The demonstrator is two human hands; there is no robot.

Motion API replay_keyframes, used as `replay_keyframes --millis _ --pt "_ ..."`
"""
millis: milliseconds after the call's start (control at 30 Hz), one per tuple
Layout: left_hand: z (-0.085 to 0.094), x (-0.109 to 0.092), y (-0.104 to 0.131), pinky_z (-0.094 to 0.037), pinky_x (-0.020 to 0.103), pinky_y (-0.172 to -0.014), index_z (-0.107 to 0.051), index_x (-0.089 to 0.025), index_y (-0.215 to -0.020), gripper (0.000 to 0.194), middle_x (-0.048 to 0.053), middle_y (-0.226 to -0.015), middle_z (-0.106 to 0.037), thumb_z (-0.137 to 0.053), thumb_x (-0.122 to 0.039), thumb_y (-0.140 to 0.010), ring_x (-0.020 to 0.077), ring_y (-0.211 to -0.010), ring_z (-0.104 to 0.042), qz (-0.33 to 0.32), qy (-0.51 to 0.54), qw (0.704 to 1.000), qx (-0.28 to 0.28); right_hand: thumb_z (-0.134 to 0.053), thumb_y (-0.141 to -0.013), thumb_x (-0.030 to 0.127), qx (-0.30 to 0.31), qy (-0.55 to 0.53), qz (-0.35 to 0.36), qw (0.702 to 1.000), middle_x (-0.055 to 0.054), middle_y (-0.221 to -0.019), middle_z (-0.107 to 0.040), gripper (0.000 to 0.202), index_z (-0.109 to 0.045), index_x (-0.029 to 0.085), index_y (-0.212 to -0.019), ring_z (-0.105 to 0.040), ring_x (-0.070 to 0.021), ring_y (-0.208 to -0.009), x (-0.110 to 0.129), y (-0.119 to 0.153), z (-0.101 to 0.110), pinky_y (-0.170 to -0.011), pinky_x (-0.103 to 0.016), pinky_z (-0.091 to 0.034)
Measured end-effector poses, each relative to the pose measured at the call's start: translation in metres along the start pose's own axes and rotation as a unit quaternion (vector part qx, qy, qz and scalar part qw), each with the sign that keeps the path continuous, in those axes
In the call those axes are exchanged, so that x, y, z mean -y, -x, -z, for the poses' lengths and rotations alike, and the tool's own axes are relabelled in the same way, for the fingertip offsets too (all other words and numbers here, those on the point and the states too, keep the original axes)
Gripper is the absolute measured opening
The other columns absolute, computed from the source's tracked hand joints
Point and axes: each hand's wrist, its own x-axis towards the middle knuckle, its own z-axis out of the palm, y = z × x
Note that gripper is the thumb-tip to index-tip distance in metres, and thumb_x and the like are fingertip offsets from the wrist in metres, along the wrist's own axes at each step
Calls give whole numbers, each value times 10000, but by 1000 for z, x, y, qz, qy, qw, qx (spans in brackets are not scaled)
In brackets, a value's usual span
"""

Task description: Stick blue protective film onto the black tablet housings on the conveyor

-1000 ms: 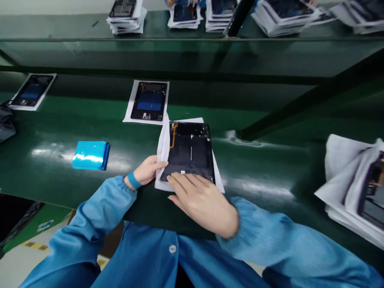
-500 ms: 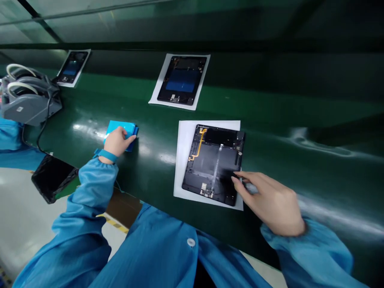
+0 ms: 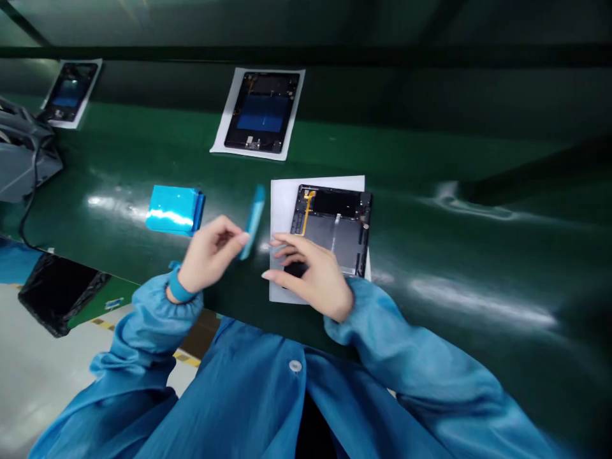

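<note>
Between the thumb and fingers of my left hand (image 3: 210, 252) is a thin blue sheet (image 3: 254, 223), seen nearly edge-on and blurred. A stack of shiny blue sheets (image 3: 172, 209) lies on the green table, left of that hand. My right hand (image 3: 313, 271) reaches over the lower left of a black device housing (image 3: 351, 239), its fingers apart with nothing between them. Under the housing lies a white sheet (image 3: 282, 191). An orange flex cable (image 3: 308, 210) runs along the housing's left side; my right hand and sleeve cover its lower part.
A second device (image 3: 262, 115) with a blue panel rests on white paper farther back, and a third (image 3: 71, 92) at the back left. Grey equipment with a black cable (image 3: 23, 153) stands at the left edge. A black-lined bin (image 3: 60, 290) is below the table's front edge.
My left hand has come away from the blue stack, moving right with a sheet. My right hand has moved left across the housing and spread its fingers. The view has shifted slightly.
</note>
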Motion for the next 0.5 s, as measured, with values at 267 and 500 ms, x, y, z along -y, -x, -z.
replay_keyframes --millis 267,500 --pt "-52 -16 -5 -430 213 -549 -637 -171 -780 376 -10 -669 -632 -730 -520 -884 81 -576 -523 16 129 981 143 -906 -703 423 -37 -216 -106 970 -35 -943 -801 418 -759 218 -1037 -780 -218 -906 -13 7 0 -874 -396 -663" --pt "-49 -12 -14 -420 195 -522 -619 -165 -804 296 -31 -656 -609 -678 -421 -939 66 -555 -519 -74 36 990 116 -870 -737 443 -185 -141 -118 965 -11 -756 -767 312 -772 180 -873 -721 -156 -621 -30 13 15 -611 -306 -649"
